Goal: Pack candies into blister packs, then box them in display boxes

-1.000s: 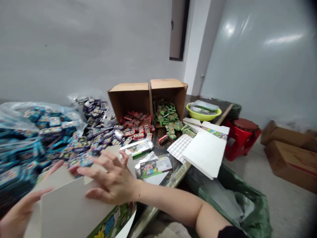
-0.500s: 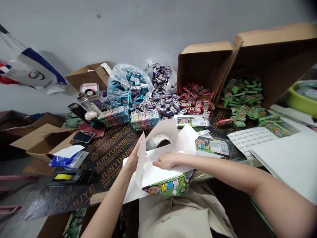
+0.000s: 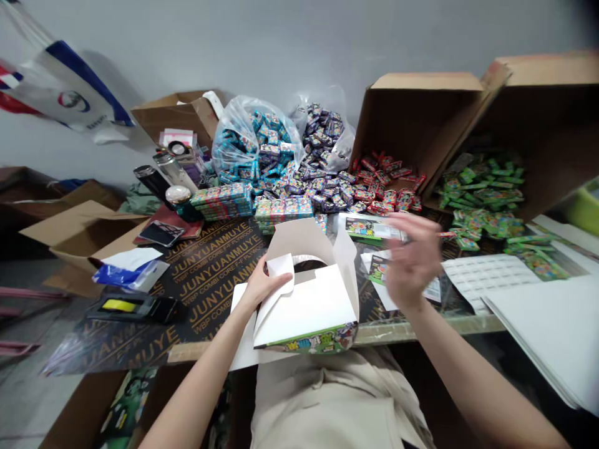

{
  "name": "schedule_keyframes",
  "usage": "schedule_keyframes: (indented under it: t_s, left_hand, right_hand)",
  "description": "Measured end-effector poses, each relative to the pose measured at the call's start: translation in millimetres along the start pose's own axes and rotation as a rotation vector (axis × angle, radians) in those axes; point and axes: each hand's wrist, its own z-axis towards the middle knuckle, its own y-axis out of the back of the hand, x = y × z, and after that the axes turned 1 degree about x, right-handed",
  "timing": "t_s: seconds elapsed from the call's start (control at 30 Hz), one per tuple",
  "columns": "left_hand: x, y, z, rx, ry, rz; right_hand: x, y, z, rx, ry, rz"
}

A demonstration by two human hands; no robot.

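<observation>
Left hand (image 3: 264,284) gripping a flap of white folding carton (image 3: 306,308), which sits at the worktop (image 3: 210,277) edge. Right hand (image 3: 412,262) open, empty, just above a printed packet (image 3: 372,227) (motion-blurred, but fingers spread).

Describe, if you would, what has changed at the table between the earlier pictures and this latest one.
The right hand has lifted off the white carton and moved right; it is now open and blurred above a printed packet. The left hand stays at the carton's left flap, now bent inward. The sweet piles and plastic bags stayed as they were.
</observation>
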Motion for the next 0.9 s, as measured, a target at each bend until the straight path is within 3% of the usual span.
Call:
schedule_keyframes:
  t_s: [0.03, 0.07, 0.1, 0.17, 0.23, 0.27, 0.33, 0.4, 0.47, 0.6, 0.67, 0.77, 0.9]
  left_hand:
    - [2.8, 2.0, 0.2, 0.014, 0.023, -0.030]
    - [4.9, 4.2, 0.4, 0.043, 0.050, -0.078]
    - [6.4, 6.5, 0.6, 0.080, 0.084, -0.137]
    - [7.8, 10.4, 1.2, 0.151, 0.170, -0.259]
    - [8.1, 13.3, 2.2, 0.196, 0.266, -0.361]
    - [8.0, 14.5, 2.6, 0.207, 0.306, -0.397]
    - [8.4, 16.3, 3.0, 0.214, 0.349, -0.433]
    - [10.6, 16.7, 2.8, 0.192, 0.316, -0.410]
    - [15.3, 15.0, 2.0, 0.098, 0.209, -0.322]
    - [27.8, 7.2, -0.3, -0.091, -0.030, -0.244]
    - [31.5, 4.7, -0.9, -0.100, -0.046, -0.323]
    - [32.2, 7.0, 0.9, -0.096, -0.017, -0.354]
    - [28.4, 16.7, 5.4, 0.021, -0.059, -0.040]
  right_hand:
    - [-13.0, 7.6, 0.2, -0.174, -0.175, 0.047]
    - [-26.7, 10.4, -2.1, -0.214, -0.370, 0.111]
    - [-39.3, 8.5, -6.8, -0.157, -0.561, 0.185]
    - [-56.2, -7.0, -20.1, 0.167, -0.843, 0.352]
    - [-59.2, -30.7, -32.1, 0.530, -0.938, 0.492]
    - [-57.0, -42.9, -35.7, 0.664, -0.918, 0.523]
    - [-51.3, -63.5, -37.8, 0.804, -0.800, 0.482]
    - [-50.1, -77.0, -36.0, 0.816, -0.641, 0.389]
    - [-54.5, -84.0, -35.1, 0.795, -0.523, 0.374]
    - [-66.4, -87.7, -39.3, 0.748, -0.581, 0.516]
    - [-67.8, -87.5, -40.2, 0.697, -0.620, 0.524]
    - [-64.2, -86.5, -35.2, 0.655, -0.541, 0.435]
    - [-58.2, -87.7, -23.3, 0.876, -0.288, 0.193]
